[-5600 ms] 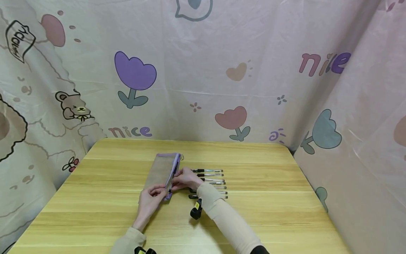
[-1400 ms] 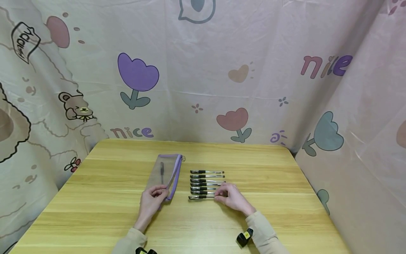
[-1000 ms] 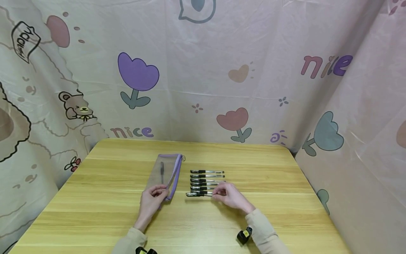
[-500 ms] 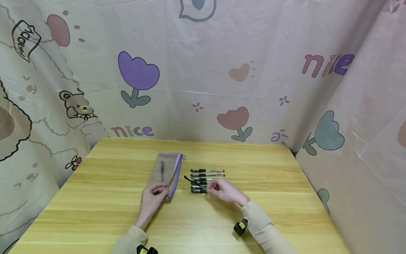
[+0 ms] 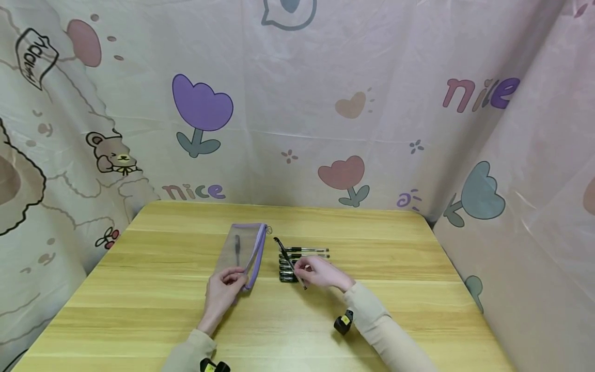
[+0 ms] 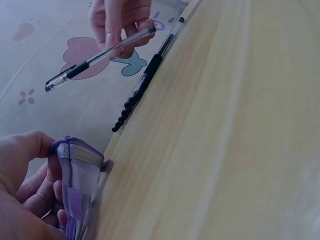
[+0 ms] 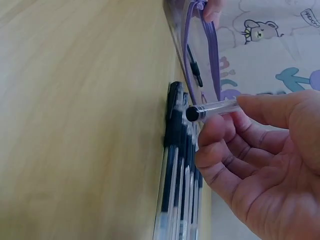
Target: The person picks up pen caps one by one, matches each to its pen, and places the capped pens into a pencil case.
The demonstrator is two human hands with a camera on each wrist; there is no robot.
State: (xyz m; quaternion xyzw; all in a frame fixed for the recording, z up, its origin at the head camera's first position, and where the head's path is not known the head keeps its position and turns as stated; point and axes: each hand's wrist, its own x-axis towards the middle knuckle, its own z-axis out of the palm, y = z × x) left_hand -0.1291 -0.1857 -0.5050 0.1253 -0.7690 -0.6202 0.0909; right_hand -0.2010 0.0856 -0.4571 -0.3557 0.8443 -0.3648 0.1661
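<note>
My right hand [image 5: 321,272] pinches a clear pen with a black cap [image 5: 283,250] near its tail end, tilted above the row of pens. In the left wrist view that pen [image 6: 82,66] is held clear of the table. My left hand [image 5: 223,295] grips the near end of a see-through pencil case [image 5: 232,253] with purple edging; its zip side gapes. One pen [image 5: 237,248] lies inside the case. Several like pens [image 5: 304,256] lie side by side to the right of the case, partly hidden by my right hand; the right wrist view shows their row [image 7: 175,150] close up.
The wooden table [image 5: 139,289] meets a patterned cloth backdrop [image 5: 279,103] behind and at both sides. A small black camera with a yellow label [image 5: 344,322] hangs from my right wrist; another [image 5: 214,366] sits by my left wrist.
My right hand has lifted the nearest pen off the row, moved left with it and swung its capped end up and away. The left hand stays on the pencil case.
</note>
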